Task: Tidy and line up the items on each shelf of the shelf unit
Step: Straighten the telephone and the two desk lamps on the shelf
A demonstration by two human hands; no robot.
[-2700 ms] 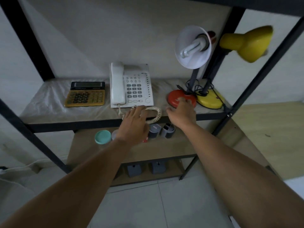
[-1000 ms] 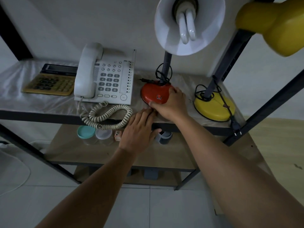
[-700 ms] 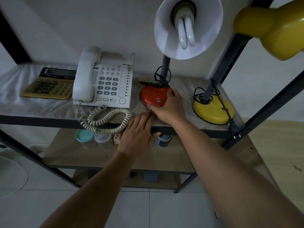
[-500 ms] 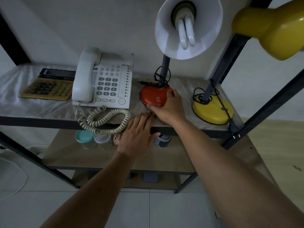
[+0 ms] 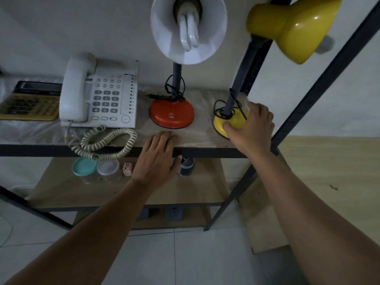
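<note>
On the upper shelf stand, from left to right, a yellow calculator, a white desk phone with its coiled cord hanging over the front edge, a lamp with a red base and white shade, and a lamp with a yellow base and yellow shade. My right hand grips the yellow base, thumb on top. My left hand rests flat on the shelf's front edge, below the red base.
The lower shelf carries a teal-lidded jar, a clear-lidded jar, a small orange box and a dark holder. Grey blocks sit on the bottom shelf. A black frame post rises close to my right hand.
My right hand left the red lamp base and moved right onto the yellow base. My left hand stayed on the shelf's front edge.
</note>
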